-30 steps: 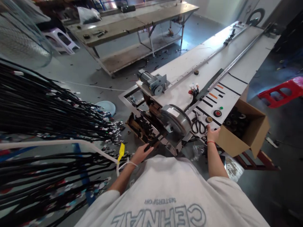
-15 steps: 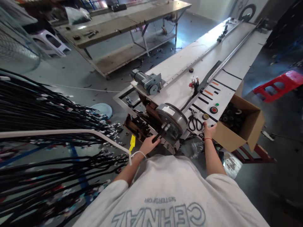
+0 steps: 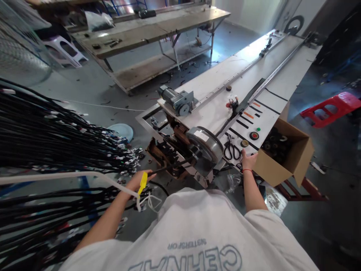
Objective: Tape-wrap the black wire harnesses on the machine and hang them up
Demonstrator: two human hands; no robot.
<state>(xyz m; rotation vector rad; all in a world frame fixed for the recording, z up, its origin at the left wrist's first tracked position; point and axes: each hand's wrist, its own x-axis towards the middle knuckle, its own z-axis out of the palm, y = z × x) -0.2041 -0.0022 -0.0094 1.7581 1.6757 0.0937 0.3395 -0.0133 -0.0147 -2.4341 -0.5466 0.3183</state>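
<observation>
My left hand (image 3: 141,178) is closed on a black cable (image 3: 172,165), out to the left of the machine. From there the cable runs to the hub of a round grey wheel-like machine head (image 3: 203,145) at the table's near end. A yellow tag (image 3: 143,183) on a pale hose (image 3: 109,180) hangs in front of the hand and covers part of it. At the table's near right edge rests my right hand (image 3: 248,161), thumb stretched out and nothing visible in it; its other fingers are partly hidden. Black-handled scissors (image 3: 232,150) and a tape roll (image 3: 244,143) lie beside it.
A long white worktable (image 3: 208,114) carries a motor (image 3: 175,98), a rail and a red button (image 3: 254,136). Bundled black cables (image 3: 56,131) hang at left. A cardboard box (image 3: 303,154) stands at right, with a red stool (image 3: 329,111) beyond.
My left hand has moved away from the wheel, left and slightly down, with the cable stretched behind it. The right hand has stayed at the table edge.
</observation>
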